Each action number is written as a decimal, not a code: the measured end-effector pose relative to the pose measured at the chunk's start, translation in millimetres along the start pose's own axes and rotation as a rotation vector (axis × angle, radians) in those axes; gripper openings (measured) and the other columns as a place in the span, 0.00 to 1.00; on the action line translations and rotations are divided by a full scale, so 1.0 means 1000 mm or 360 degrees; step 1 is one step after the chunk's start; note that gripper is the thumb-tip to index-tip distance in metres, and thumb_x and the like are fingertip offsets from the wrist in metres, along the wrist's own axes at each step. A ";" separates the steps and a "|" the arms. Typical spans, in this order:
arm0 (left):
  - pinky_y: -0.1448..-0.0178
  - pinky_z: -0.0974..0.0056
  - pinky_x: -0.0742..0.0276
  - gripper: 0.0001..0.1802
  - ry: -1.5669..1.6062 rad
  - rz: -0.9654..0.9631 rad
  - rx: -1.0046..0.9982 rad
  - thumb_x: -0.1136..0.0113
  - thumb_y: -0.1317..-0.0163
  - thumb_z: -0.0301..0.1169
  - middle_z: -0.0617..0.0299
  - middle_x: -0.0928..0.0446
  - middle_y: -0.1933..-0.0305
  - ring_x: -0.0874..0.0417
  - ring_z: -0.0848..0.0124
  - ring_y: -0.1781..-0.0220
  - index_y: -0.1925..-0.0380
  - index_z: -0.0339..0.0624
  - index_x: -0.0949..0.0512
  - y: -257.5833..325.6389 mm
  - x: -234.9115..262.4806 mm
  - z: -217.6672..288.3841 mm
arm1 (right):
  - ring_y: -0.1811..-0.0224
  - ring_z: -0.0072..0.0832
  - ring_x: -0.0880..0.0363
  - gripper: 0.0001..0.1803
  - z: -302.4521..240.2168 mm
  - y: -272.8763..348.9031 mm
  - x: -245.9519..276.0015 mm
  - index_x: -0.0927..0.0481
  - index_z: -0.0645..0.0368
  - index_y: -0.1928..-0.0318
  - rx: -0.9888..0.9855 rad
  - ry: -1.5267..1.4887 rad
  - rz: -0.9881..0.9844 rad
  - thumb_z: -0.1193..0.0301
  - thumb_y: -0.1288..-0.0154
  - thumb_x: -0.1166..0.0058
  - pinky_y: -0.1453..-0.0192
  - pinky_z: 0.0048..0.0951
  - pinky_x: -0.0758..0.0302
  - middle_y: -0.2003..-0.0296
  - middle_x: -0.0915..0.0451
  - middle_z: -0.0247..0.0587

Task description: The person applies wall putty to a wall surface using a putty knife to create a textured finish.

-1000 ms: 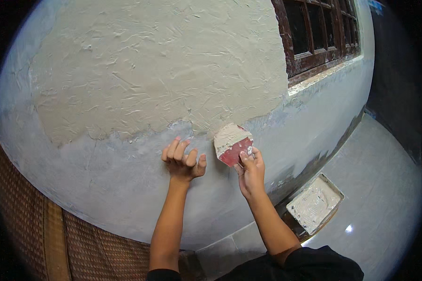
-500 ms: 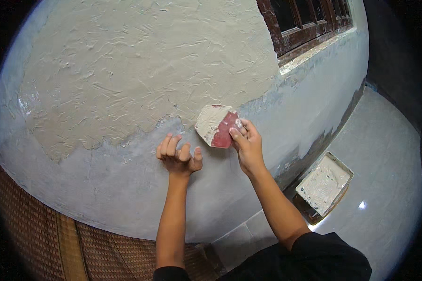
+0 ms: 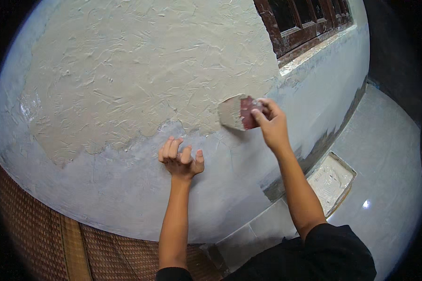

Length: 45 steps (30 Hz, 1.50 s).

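Between the thumb and fingers of my right hand [image 3: 273, 122] is a red flat plaster scraper [image 3: 249, 112]. Its left part is coated with cream plaster, and it sits at the lower right border of the textured plaster [image 3: 140, 70] on the wall. Whether its edge touches the wall I cannot tell. My left hand [image 3: 180, 159] holds nothing; its fingers are apart and half curled, close to the bare grey wall [image 3: 122, 187] just below the plaster's ragged edge.
A rectangular tub [image 3: 335, 180] of cream plaster stands on the grey tiled floor [image 3: 384, 154] at the right, partly behind my right forearm. A brown wooden window frame [image 3: 295, 37] is set in the wall at upper right. Woven brown matting [image 3: 28, 225] lies at lower left.
My right hand has moved right and slightly up with the scraper, which has turned. More plaster now covers the wall along the lower border there. My left hand has barely shifted.
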<state>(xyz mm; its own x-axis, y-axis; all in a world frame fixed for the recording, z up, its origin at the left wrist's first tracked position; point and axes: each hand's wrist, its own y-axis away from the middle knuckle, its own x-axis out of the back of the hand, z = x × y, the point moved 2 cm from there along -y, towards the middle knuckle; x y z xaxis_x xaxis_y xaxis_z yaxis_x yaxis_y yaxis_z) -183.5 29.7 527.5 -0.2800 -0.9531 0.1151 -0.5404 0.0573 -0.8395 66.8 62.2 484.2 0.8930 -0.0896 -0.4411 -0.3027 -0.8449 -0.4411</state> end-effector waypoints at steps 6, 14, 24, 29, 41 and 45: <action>0.45 0.58 0.43 0.14 0.0011 -0.0016 -0.0012 0.50 0.40 0.45 0.61 0.32 0.53 0.30 0.60 0.46 0.60 0.56 0.37 -0.001 0.000 0.001 | 0.60 0.25 0.19 0.15 -0.001 -0.001 -0.010 0.23 0.67 0.51 0.0135 0.0085 -0.0183 0.76 0.38 0.43 0.55 0.26 0.23 0.62 0.18 0.43; 0.45 0.58 0.43 0.13 -0.0037 -0.0023 0.0042 0.50 0.40 0.45 0.61 0.32 0.53 0.30 0.61 0.46 0.60 0.56 0.38 0.000 0.003 0.002 | 0.60 0.25 0.19 0.14 -0.028 -0.016 -0.003 0.22 0.66 0.53 0.0193 0.0203 -0.0184 0.76 0.39 0.43 0.54 0.27 0.24 0.62 0.17 0.43; 0.45 0.58 0.42 0.14 -0.0054 -0.0010 0.0053 0.49 0.41 0.45 0.61 0.32 0.53 0.29 0.61 0.47 0.60 0.56 0.38 0.003 0.002 0.000 | 0.62 0.24 0.19 0.13 -0.034 -0.026 -0.008 0.21 0.66 0.54 0.0209 0.0277 -0.0235 0.75 0.40 0.43 0.54 0.25 0.24 0.65 0.16 0.43; 0.45 0.57 0.42 0.14 -0.0051 0.0009 0.0093 0.49 0.42 0.44 0.61 0.32 0.53 0.30 0.61 0.46 0.60 0.56 0.38 0.004 -0.001 0.001 | 0.61 0.27 0.18 0.13 -0.032 -0.033 -0.007 0.21 0.66 0.53 0.0277 0.0426 -0.0210 0.75 0.39 0.44 0.53 0.27 0.24 0.63 0.16 0.43; 0.45 0.58 0.42 0.14 -0.0034 0.0028 0.0090 0.49 0.41 0.45 0.61 0.32 0.53 0.30 0.61 0.46 0.60 0.56 0.37 0.004 0.002 0.003 | 0.61 0.23 0.20 0.13 -0.031 -0.027 -0.009 0.22 0.66 0.54 0.0290 0.0274 -0.0175 0.75 0.39 0.43 0.54 0.26 0.25 0.64 0.17 0.42; 0.45 0.58 0.42 0.14 -0.0067 -0.0008 0.0076 0.49 0.41 0.45 0.61 0.32 0.53 0.30 0.61 0.46 0.60 0.56 0.37 0.002 0.004 0.001 | 0.61 0.23 0.20 0.13 -0.030 -0.026 -0.021 0.21 0.66 0.54 0.0280 0.0298 -0.0247 0.75 0.39 0.43 0.54 0.25 0.25 0.64 0.17 0.41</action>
<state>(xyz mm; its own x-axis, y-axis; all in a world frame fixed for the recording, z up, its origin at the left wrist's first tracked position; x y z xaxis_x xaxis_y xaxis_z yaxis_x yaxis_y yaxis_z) -184.8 25.5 525.7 -0.2433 -0.9650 0.0977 -0.5030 0.0393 -0.8634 66.0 70.2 527.7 0.9741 -0.0761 -0.2129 -0.1961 -0.7531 -0.6280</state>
